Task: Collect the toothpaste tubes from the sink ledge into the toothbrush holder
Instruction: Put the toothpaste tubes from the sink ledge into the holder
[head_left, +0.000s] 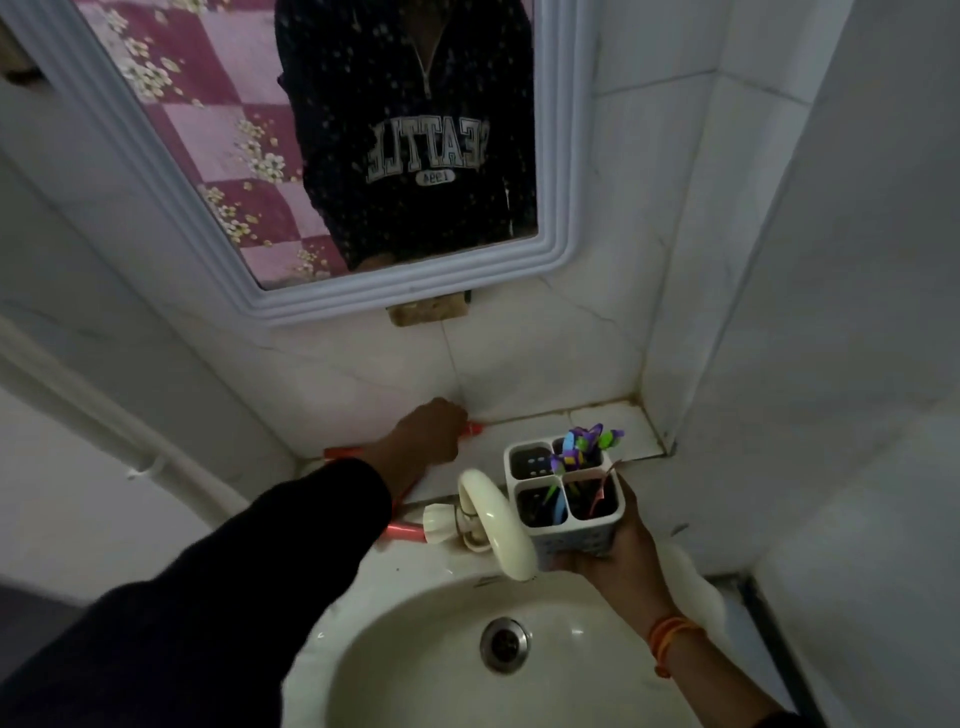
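My left hand (428, 434) reaches to the tiled ledge (602, 418) by the back wall, its fingers closed around a red toothpaste tube (474, 429) whose cap end sticks out to the right. Its tail (343, 452) shows to the left of my wrist. A second reddish tube (402, 530) lies under my forearm beside the tap. My right hand (613, 556) holds a white four-compartment toothbrush holder (569, 496) from below, above the sink's right edge. Colourful toothbrushes (584, 441) stand in it.
A cream tap (496, 519) with a curved spout stands just left of the holder. The white sink basin (415, 649) with a metal drain (505, 644) is below. A framed mirror (322, 156) hangs above. Tiled walls close in on the right.
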